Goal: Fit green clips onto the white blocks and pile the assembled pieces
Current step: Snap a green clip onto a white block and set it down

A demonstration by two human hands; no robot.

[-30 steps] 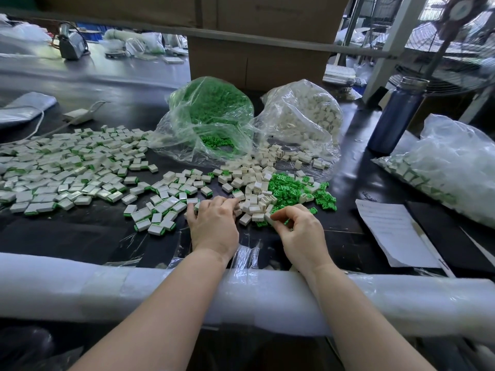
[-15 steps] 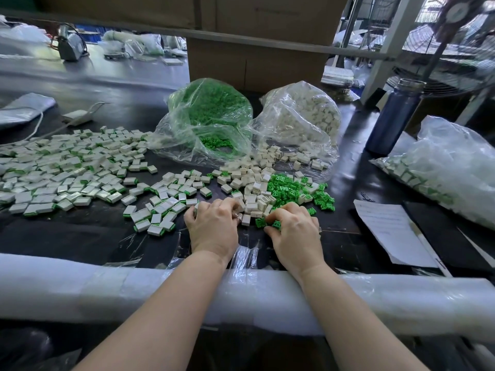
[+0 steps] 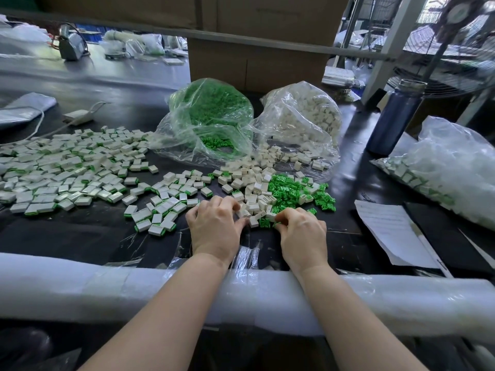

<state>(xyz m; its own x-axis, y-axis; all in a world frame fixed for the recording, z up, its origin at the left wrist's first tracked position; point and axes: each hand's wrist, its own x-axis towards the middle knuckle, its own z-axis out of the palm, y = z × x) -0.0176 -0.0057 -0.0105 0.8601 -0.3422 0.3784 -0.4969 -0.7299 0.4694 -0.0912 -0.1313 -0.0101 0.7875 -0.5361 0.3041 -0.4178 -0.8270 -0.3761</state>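
Fingers of the right hand (image 3: 302, 231) are curled round a green clip (image 3: 277, 224); white blocks (image 3: 245, 211) are touched by the left hand (image 3: 214, 226), curled, at 9 o'clock.

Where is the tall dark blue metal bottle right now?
In the head view, the dark blue metal bottle stands upright at right rear, between the clear bag of white blocks and the fan.

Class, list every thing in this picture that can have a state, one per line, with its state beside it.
Clear plastic bag of green clips: open, mouth toward the person.
Clear plastic bag of white blocks: open, blocks spilling out.
Dark blue metal bottle: upright, capped.
Left hand: fingers curled among loose white blocks.
Right hand: pinching a small green clip.
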